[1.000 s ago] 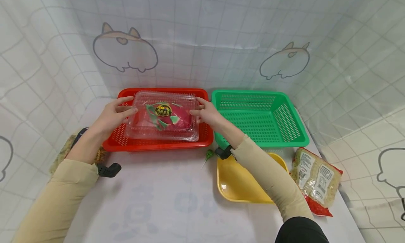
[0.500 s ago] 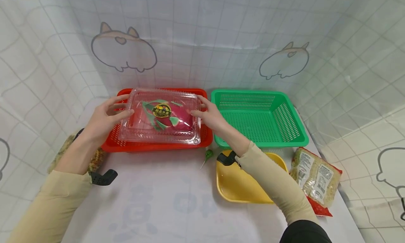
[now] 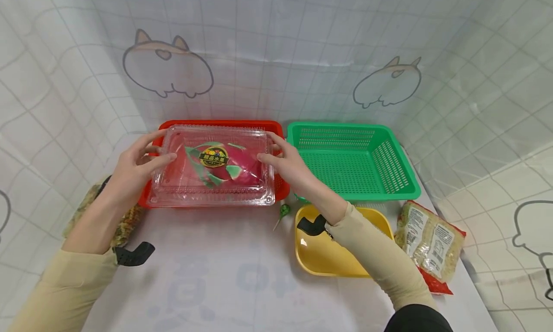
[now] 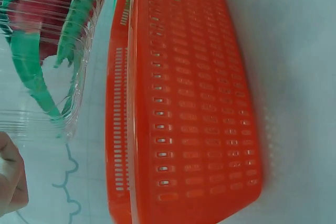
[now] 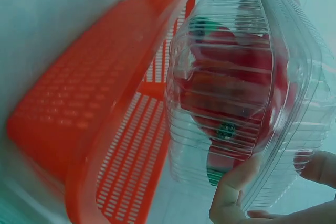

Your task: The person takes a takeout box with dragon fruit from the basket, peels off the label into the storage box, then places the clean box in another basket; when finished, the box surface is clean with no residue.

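Note:
A clear plastic clamshell box (image 3: 173, 185) with a dragon fruit (image 3: 244, 166) inside is held by both hands above the red basket (image 3: 147, 197). My left hand (image 3: 136, 161) grips its left end, thumb on the lid. At the right end my right hand (image 3: 289, 161) grips it the same way. A round black label (image 3: 213, 156) is stuck on the lid. The right wrist view shows the box (image 5: 220, 145) apart from the basket (image 5: 89, 103), raised over its rim; thumb and fingers of the right hand (image 5: 241, 198) pinch its edge.
To the right stands a green basket (image 3: 345, 166), with a yellow tray (image 3: 332, 250) in front of it. A bag of grain-like food (image 3: 432, 243) lies at the far right; another filled bag (image 3: 127, 226) is partly behind the left arm. A small green object (image 3: 283, 210) lies between the baskets' fronts.
Both hands have brought the box nearer the camera and slightly left, so it looks larger and overlaps the red basket's front rim. The baskets and tray have stayed put.

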